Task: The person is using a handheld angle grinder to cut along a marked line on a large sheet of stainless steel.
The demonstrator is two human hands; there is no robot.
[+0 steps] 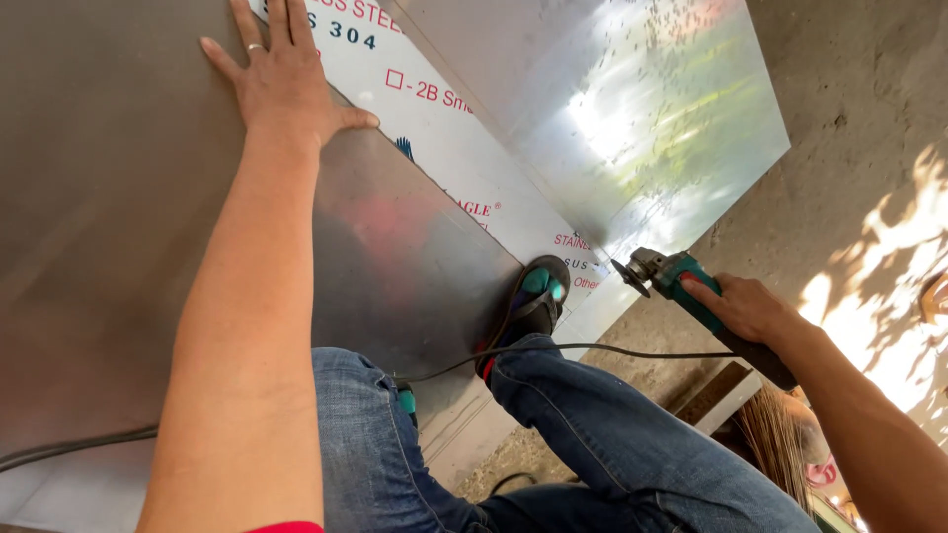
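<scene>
While sunlight dapples the concrete floor (849, 148) at right, a big steel sheet (118, 197) fills the left and centre, partly under white printed film (444, 128). Left hand (281, 84), upper left, lies flat on the sheet, fingers spread. Right hand (746, 308), right of centre, has fingers wrapped around a grinder (681, 281) at the sheet's edge. Sandalled foot (533, 306) stands on the sheet; cord (592, 347) crosses the jeans (592, 434).
</scene>
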